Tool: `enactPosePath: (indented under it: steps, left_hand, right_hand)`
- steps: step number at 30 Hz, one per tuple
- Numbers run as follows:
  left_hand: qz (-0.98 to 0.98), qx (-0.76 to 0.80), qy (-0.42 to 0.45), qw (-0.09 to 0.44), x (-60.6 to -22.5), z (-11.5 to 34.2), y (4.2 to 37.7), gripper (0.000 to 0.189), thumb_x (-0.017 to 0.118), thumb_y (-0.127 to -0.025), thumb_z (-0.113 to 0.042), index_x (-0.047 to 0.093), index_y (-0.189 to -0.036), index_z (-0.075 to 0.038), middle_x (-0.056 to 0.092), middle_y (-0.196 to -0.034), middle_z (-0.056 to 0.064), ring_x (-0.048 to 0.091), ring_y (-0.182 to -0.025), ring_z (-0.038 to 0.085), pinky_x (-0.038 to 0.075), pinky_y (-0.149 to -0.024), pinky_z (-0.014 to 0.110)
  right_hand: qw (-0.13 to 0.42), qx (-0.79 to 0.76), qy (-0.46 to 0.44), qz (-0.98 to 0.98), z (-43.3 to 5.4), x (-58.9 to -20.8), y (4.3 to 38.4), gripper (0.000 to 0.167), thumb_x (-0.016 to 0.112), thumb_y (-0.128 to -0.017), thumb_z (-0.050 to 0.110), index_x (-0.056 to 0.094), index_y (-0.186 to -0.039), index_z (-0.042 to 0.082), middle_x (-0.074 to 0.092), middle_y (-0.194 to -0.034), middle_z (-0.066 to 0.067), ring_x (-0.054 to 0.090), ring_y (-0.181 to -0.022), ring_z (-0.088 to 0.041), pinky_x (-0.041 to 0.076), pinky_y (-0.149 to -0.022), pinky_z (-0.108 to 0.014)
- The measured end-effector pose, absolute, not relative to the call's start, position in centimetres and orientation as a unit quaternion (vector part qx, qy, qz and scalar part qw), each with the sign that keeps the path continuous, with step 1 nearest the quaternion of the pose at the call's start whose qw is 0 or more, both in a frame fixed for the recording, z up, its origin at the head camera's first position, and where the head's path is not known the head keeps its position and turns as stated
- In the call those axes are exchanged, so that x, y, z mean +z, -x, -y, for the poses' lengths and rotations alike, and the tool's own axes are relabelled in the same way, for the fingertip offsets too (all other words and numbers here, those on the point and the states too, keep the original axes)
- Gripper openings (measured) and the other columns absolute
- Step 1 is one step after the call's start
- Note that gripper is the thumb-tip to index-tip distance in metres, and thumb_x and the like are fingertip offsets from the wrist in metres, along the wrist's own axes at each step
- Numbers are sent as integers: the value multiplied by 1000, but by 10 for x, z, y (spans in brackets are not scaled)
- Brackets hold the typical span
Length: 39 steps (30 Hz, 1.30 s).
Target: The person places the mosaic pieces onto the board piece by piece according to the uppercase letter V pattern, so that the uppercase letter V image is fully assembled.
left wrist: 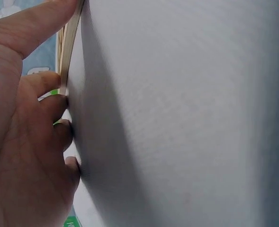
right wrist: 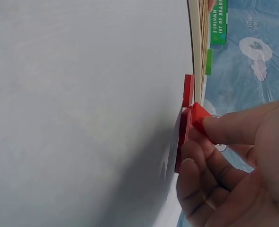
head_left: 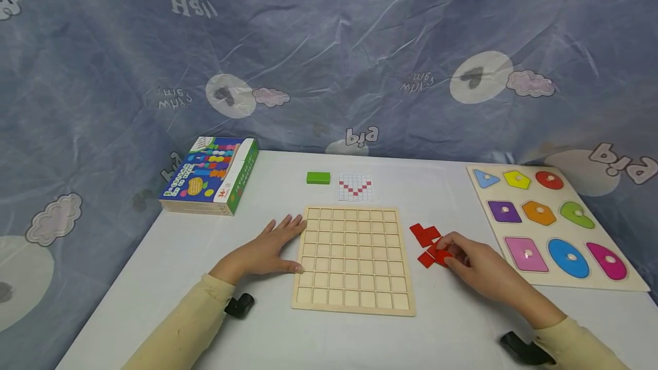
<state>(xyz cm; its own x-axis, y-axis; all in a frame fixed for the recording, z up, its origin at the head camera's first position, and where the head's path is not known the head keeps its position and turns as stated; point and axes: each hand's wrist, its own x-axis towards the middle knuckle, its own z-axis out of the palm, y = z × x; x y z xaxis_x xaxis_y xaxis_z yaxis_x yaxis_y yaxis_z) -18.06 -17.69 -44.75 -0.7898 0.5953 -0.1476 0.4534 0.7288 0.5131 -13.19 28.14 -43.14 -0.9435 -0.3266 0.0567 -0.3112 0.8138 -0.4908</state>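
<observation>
A square wooden grid board (head_left: 354,258) lies flat in the middle of the table. My left hand (head_left: 269,247) rests at its left side with fingers spread, thumb and fingertips at the edge; the left wrist view shows the thumb (left wrist: 40,23) against the wooden rim. To the right of the board is a small cluster of red square tiles (head_left: 424,235). Over the near part of that cluster, my right hand (head_left: 475,264) pinches one red tile (right wrist: 200,116) between thumb and fingers, tilted above the others. The right fingers partly hide the tiles beneath.
Beyond the board lie a green block (head_left: 318,178) and a pattern card (head_left: 355,187) with a red V of squares. A colourful game box (head_left: 211,176) stands at the back left. At the right lies a shape puzzle board (head_left: 552,227) with knobbed pieces. A patterned blue cloth (head_left: 329,73) hangs behind the table.
</observation>
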Motion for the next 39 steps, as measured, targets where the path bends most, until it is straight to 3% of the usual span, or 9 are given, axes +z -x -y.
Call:
enactPosePath:
  steps: [12,20,30,39]
  left_hand:
    - [-918,230,-282,156,-449,175,182,105,80,-83,-51,25,-162,-9,17,-169,11,7,-156,33,0,-125,55]
    - [-918,231,-283,158,-449,174,181,105,80,-83,-50,25,-162,-8,17,-169,12,7,-156,33,0,-125,56]
    - [-919,230,-279,156,-445,175,179,104,81,-83,-48,26,-162,-7,18,-169,12,8,-156,35,2,-125,56]
    - [-920,231,-278,151,-447,176,180,104,81,-82,-49,27,-161,-8,19,-168,12,9,-156,35,2,-125,57]
  right_hand:
    - [-30,-296,194,-935,-268,-430,137,24,76,-91,8,68,-110,20,60,-82,10,54,-75,-6,50,-65,-22]
    - [-24,-313,197,-929,-252,-432,138,27,74,-91,2,67,-108,21,59,-80,10,53,-71,-8,49,-62,-21]
    - [-20,-329,222,-918,-230,-432,139,25,76,-90,6,69,-107,22,60,-80,11,52,-70,-7,46,-61,-22]
    - [0,-341,220,-914,-208,-433,138,22,76,-91,8,71,-106,23,62,-82,14,57,-74,-5,52,-66,-22]
